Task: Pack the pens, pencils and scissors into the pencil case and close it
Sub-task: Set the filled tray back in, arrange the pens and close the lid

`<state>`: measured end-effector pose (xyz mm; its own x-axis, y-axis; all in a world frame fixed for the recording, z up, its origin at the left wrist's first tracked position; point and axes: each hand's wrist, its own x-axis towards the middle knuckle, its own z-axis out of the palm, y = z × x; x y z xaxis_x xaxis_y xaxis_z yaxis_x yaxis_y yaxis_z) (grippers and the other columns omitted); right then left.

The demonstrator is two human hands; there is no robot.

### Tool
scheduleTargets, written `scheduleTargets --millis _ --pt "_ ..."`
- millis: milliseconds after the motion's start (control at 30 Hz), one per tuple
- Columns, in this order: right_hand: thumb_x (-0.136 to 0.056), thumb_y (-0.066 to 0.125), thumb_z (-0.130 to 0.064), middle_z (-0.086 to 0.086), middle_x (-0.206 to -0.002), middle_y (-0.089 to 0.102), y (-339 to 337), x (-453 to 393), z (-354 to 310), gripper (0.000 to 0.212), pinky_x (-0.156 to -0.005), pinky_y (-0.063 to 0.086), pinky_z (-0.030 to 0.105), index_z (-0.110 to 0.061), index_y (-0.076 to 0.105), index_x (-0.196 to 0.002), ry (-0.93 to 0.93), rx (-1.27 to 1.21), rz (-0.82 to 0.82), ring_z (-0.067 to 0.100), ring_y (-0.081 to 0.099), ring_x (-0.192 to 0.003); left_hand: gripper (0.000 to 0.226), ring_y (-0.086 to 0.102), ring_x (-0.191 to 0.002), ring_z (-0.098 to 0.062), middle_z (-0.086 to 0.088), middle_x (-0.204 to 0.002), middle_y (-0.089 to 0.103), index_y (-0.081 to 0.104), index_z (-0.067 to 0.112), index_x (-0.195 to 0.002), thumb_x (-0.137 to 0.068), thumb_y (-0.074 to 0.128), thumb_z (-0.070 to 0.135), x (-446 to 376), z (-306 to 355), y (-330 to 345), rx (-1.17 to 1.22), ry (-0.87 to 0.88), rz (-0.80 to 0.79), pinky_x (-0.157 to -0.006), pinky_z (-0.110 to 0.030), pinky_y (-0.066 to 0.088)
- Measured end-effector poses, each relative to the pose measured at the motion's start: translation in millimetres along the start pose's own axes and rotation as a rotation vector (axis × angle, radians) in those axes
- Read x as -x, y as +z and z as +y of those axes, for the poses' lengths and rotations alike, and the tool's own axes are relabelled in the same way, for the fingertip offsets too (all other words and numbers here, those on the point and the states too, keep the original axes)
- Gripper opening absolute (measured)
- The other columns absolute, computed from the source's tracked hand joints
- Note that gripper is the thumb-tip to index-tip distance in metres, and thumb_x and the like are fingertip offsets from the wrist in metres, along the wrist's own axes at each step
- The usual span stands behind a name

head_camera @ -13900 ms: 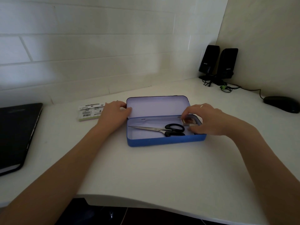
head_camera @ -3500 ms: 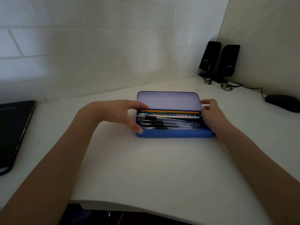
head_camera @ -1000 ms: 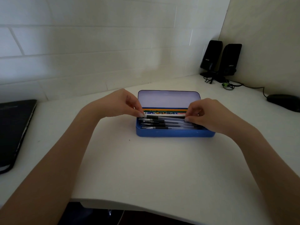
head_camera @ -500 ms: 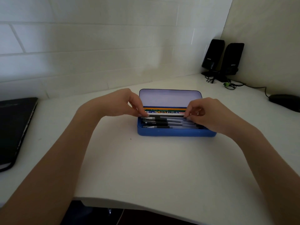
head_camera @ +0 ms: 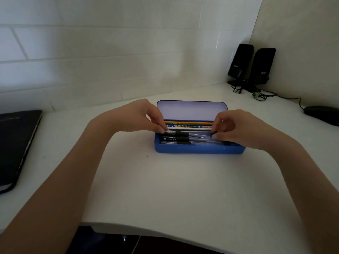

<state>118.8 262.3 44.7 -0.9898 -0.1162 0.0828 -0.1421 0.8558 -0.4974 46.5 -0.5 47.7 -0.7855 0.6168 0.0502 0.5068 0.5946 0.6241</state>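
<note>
Right then, the blue pencil case (head_camera: pixel 200 149) sat open near the middle of the white desk (head_camera: pixel 165 189), its lid (head_camera: pixel 192 110) standing up at the far side. Inside lay a row of pens (head_camera: pixel 181 139) with black grips toward the near wall, and behind them pencils (head_camera: pixel 189 123), one orange and one green, plus a patterned one, all running from nine o'clock to three o'clock along the case. The scissors could not be made out under them. The left hand (head_camera: pixel 139 116) came in from the nine o'clock end with its fingertips pinched on the tip of the topmost pen (head_camera: pixel 180 133). The right hand (head_camera: pixel 236 127) curled over the three o'clock end, its fingers (head_camera: pixel 214 136) closed on the other end of that same pen, so the pen was held between both hands just above the others. Both forearms stretched over the desk from six o'clock. A black laptop (head_camera: pixel 16 143) lay shut at nine o'clock, well apart from the case. Two black speakers (head_camera: pixel 251 65) stood side by side in the corner at about one o'clock, with cables trailing beside them, and a black mouse (head_camera: pixel 322 114) rested at about two o'clock near the side wall.
</note>
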Motion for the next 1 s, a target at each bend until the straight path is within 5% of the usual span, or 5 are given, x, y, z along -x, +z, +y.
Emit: scheduleTargets --millis 100,433,600,767,1000 --pt "-0.076 0.075 -0.03 -0.003 -0.074 0.071 0.4 0.0 0.2 0.012 -0.067 0.048 0.025 -0.025 0.064 -0.075 -0.01 -0.002 -0.005 0.012 0.064 -0.069 0.015 0.067 -0.075 -0.002 0.005 -0.079 0.074 0.075 0.026 -0.08 -0.075 0.076 0.013 -0.6 2.3 0.2 0.026 0.027 0.003 -0.08 -0.021 0.052" --pt "-0.082 0.068 -0.03 -0.007 -0.073 0.067 4.1 -2.5 3.5 0.007 -0.064 0.044 0.021 -0.024 0.067 -0.079 -0.012 -0.009 -0.05 0.007 0.059 -0.065 0.012 0.068 -0.076 -0.004 0.007 -0.079 0.074 0.075 0.023 -0.081 -0.076 0.074 0.012 1.1 6.5 1.2 0.036 0.026 0.002 -0.079 -0.019 0.05" --pt "-0.084 0.067 -0.029 -0.008 -0.069 0.068 2.1 -1.3 1.9 0.009 -0.061 0.042 0.018 -0.023 0.066 -0.078 -0.016 -0.045 -0.041 0.003 0.058 -0.059 0.008 0.069 -0.08 -0.011 0.007 -0.076 0.075 0.077 0.026 -0.074 -0.067 0.08 0.028 3.0 8.4 1.0 0.004 -0.032 0.028 -0.085 -0.039 0.052" --pt "-0.079 0.073 -0.028 -0.005 -0.065 0.067 2.6 -2.4 0.6 0.013 -0.061 0.044 0.02 -0.017 0.067 -0.074 -0.038 -0.019 0.011 0.012 0.059 -0.061 0.009 0.065 -0.068 -0.002 0.005 -0.074 0.073 0.076 0.025 -0.069 -0.064 0.082 0.028 2.9 8.6 2.5 -0.006 -0.039 0.035 -0.078 -0.029 0.05" --pt "-0.08 0.072 -0.026 -0.006 -0.07 0.066 7.4 -4.3 0.4 0.008 -0.059 0.042 0.008 -0.019 0.07 -0.077 -0.102 0.024 0.021 0.005 0.055 -0.059 0.012 0.067 -0.085 -0.009 0.008 -0.083 0.073 0.075 0.033 -0.077 -0.067 0.081 0.028 4.1 3.6 -2.5 -0.043 -0.082 -0.016 -0.095 -0.043 0.05"
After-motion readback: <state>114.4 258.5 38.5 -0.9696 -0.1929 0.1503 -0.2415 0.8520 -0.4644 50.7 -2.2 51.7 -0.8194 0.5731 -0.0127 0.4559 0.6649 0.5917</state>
